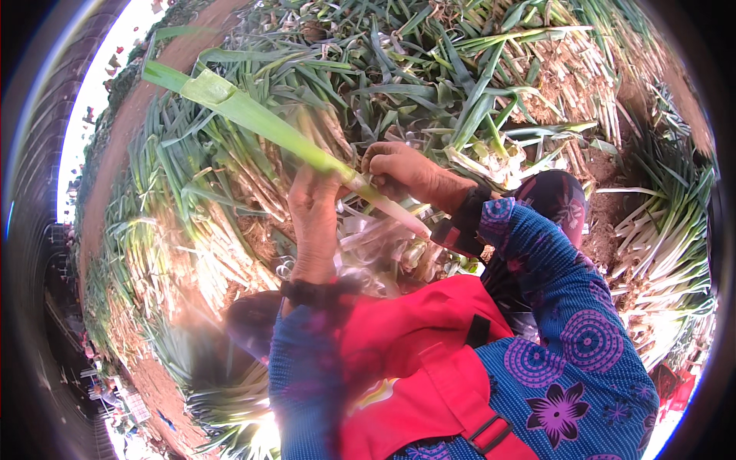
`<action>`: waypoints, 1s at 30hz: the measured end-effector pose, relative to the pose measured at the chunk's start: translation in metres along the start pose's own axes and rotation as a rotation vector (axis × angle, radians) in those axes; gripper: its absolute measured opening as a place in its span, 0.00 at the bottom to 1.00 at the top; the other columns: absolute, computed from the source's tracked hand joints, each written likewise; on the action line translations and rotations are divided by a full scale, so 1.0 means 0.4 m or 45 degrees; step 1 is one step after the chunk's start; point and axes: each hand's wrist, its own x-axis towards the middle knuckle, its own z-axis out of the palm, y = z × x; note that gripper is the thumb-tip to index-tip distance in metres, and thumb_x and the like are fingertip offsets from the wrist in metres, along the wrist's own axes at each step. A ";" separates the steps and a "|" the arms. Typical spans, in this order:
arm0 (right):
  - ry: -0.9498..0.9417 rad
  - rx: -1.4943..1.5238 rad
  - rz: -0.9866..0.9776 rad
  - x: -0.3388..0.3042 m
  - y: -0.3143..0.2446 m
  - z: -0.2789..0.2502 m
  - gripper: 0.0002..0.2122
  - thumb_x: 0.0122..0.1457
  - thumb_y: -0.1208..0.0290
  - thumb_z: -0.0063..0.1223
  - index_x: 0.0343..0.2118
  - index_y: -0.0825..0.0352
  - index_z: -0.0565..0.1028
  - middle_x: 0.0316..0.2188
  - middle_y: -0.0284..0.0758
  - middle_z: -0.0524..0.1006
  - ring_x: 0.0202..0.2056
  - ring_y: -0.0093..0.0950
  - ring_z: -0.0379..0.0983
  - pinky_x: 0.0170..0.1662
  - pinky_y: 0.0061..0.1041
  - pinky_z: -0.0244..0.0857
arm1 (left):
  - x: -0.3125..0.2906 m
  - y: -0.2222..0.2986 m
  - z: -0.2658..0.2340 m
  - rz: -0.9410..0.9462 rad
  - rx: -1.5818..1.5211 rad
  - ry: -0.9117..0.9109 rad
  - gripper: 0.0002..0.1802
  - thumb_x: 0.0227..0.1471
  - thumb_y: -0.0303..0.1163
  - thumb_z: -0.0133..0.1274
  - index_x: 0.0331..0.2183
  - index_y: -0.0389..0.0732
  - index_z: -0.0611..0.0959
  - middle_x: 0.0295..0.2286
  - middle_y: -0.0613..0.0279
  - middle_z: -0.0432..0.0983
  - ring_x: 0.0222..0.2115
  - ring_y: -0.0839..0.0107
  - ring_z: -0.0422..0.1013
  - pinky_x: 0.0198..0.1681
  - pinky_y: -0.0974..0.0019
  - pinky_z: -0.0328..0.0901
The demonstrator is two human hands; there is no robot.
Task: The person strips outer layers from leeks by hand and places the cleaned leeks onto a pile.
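Note:
A single leek (291, 138) slants across in front of me, its broad green leaf end up at the left and its pale root end down at the right. Wrapped around its middle from the left side is my left hand (314, 211). Just to the right, my right hand (410, 176) is closed, with its curled fingers against the stalk where green turns to white. Whether those fingers also pinch a loose outer layer is hidden. Beneath the stalk's lower end lie whitish peeled skins and leaf scraps (379, 249), between my knees.
Many leeks (192, 238) lie in heaps on the left. More leeks (422, 69) are spread at the far side, and another pile (659, 238) lies at the right. Brown bare soil (115, 169) curves along the left beside a ribbed dark wall (38, 153).

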 end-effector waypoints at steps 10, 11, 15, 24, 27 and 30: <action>0.007 0.645 0.062 0.000 0.034 -0.029 0.05 0.53 0.73 0.45 0.33 0.67 0.69 0.19 0.28 0.66 0.19 0.19 0.62 0.20 0.20 0.57 | 0.024 -0.013 -0.045 -0.032 -0.332 0.065 0.18 0.58 0.32 0.48 0.49 0.36 0.72 0.40 0.58 0.73 0.39 0.61 0.73 0.46 0.58 0.68; 0.030 0.733 0.054 -0.001 0.036 -0.036 0.05 0.53 0.74 0.46 0.33 0.66 0.70 0.19 0.28 0.66 0.20 0.20 0.63 0.21 0.20 0.58 | 0.031 -0.013 -0.055 -0.021 -0.409 0.063 0.19 0.58 0.32 0.47 0.50 0.36 0.71 0.40 0.57 0.73 0.40 0.59 0.72 0.47 0.57 0.67; 0.175 0.901 0.116 -0.021 0.008 -0.059 0.03 0.55 0.73 0.47 0.28 0.65 0.70 0.18 0.29 0.67 0.18 0.21 0.62 0.20 0.20 0.55 | 0.058 -0.017 -0.120 -0.061 -0.620 0.088 0.21 0.60 0.35 0.43 0.53 0.37 0.69 0.38 0.58 0.73 0.40 0.60 0.71 0.47 0.56 0.67; 0.187 1.362 -0.203 -0.002 -0.002 -0.312 0.05 0.53 0.76 0.47 0.22 0.69 0.69 0.17 0.33 0.68 0.20 0.24 0.64 0.25 0.21 0.62 | 0.060 -0.037 -0.315 -0.048 -0.983 0.251 0.19 0.62 0.37 0.39 0.47 0.35 0.73 0.30 0.59 0.67 0.31 0.67 0.66 0.38 0.61 0.67; 0.561 1.428 -0.473 -0.036 -0.030 -0.393 0.08 0.56 0.76 0.39 0.28 0.72 0.71 0.21 0.36 0.71 0.24 0.29 0.69 0.31 0.25 0.66 | 0.066 -0.028 -0.257 -0.149 -0.944 0.346 0.18 0.61 0.38 0.40 0.47 0.36 0.73 0.31 0.59 0.67 0.31 0.67 0.66 0.38 0.61 0.66; 0.129 1.468 -0.278 -0.014 0.010 -0.361 0.07 0.57 0.75 0.40 0.32 0.71 0.71 0.22 0.35 0.72 0.25 0.28 0.70 0.30 0.27 0.67 | 0.068 -0.027 -0.201 -0.164 -0.945 0.262 0.19 0.61 0.38 0.41 0.48 0.37 0.72 0.31 0.59 0.68 0.32 0.66 0.66 0.39 0.59 0.67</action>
